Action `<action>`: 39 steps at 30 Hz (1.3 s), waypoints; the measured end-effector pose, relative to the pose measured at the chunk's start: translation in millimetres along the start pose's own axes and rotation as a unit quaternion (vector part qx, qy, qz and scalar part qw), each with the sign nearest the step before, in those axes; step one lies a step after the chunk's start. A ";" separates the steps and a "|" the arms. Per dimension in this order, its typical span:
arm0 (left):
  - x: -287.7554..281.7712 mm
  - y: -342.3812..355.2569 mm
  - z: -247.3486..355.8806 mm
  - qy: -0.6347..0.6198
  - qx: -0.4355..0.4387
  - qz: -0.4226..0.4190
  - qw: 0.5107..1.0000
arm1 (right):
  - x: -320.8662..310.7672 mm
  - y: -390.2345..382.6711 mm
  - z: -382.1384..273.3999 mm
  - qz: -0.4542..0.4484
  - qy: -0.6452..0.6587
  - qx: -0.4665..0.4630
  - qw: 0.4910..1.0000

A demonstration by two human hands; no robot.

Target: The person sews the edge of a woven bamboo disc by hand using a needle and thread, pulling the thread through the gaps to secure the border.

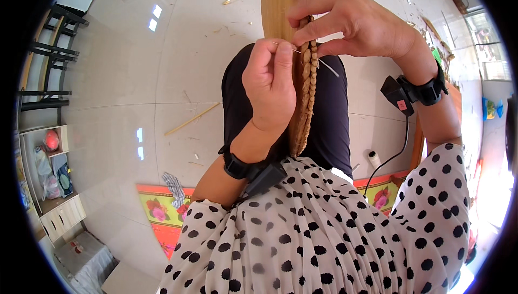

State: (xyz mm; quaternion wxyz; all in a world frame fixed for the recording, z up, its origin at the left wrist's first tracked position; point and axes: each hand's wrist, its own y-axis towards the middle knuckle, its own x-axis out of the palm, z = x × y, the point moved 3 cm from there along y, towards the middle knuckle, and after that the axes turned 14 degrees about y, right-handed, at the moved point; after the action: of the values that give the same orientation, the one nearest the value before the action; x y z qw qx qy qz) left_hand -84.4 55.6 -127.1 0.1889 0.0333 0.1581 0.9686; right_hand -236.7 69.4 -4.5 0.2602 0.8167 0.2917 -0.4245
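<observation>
A long, flat wooden board (277, 2) stands on end between my knees, and a plaited straw braid (306, 86) runs down along its right edge. My left hand (271, 80) is closed in a pinch beside the braid, holding a thin, pale strand (295, 50) that looks like a needle or thread; which one I cannot tell. From the upper right, my right hand (345, 21) reaches over the braid, fingers on its left and thumb on its right, gripping it. A short whitish strand (328, 67) sticks out to the right, just below that thumb.
Thin sticks (192, 119) and straw scraps lie on the tiled floor (113, 78). A floral mat (154, 210) is behind me. Black folded furniture (51, 56) and an open cabinet (46, 170) stand left. A cable (402, 145) hangs from my right wrist device.
</observation>
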 end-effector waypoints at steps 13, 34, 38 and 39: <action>3.0 4.1 2.9 0.020 -0.016 -0.003 1.000 | -4.8 9.7 -8.7 -0.046 -0.105 -0.041 0.993; -26.8 28.2 7.6 -0.156 -0.030 -0.039 0.987 | 10.5 -4.7 -8.6 -0.030 -0.165 0.003 0.986; -31.1 34.6 9.3 -0.262 -0.067 -0.128 0.954 | 13.9 -14.5 -7.8 0.051 -0.165 -0.007 0.985; -33.7 36.0 12.5 -0.242 -0.070 -0.142 0.957 | 16.1 -16.5 -8.4 0.079 -0.164 -0.001 0.983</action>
State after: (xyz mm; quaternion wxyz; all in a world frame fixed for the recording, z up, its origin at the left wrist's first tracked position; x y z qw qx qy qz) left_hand -64.5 15.0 -103.9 0.3592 0.2308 0.0427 0.9033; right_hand -236.1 90.7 -16.8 0.3380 0.7565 0.1797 -0.5302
